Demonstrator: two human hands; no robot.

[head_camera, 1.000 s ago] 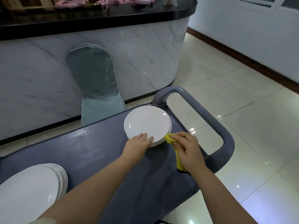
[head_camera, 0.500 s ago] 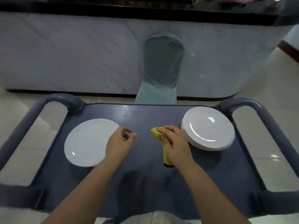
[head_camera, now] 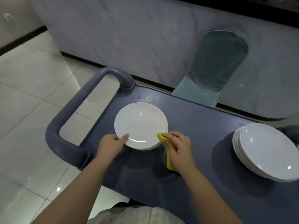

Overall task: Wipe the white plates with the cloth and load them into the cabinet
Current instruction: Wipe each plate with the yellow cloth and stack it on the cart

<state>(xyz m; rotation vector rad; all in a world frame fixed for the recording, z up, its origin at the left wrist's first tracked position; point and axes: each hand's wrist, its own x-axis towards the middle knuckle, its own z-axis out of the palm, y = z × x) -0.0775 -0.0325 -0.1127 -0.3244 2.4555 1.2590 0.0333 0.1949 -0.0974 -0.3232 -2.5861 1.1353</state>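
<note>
Seemingly a restaurant service area. Beyond the grip stand a marble-fronted counter (head_camera: 137, 38) and covered chair (head_camera: 216, 62); a cart (head_camera: 199, 126) carries stacked plates (head_camera: 267, 151)

Left hand (head_camera: 110, 145) quit stack of white plates (head_camera: 267, 151), now well right of grip. It crossed grey-blue plastic cart top (head_camera: 194, 126) and closed on near-left rim of round white glossy plate (head_camera: 140, 123). Half second before, it hung open just short of that rim. Thumb landed on top of rim.

Right hand (head_camera: 179, 147) carried folded yellow cloth (head_camera: 161, 137) across from same stack. Cloth tip came against plate rim opposite left grip.

View swung from right handle to curved grey handle (head_camera: 64, 126) left of grip.
</note>
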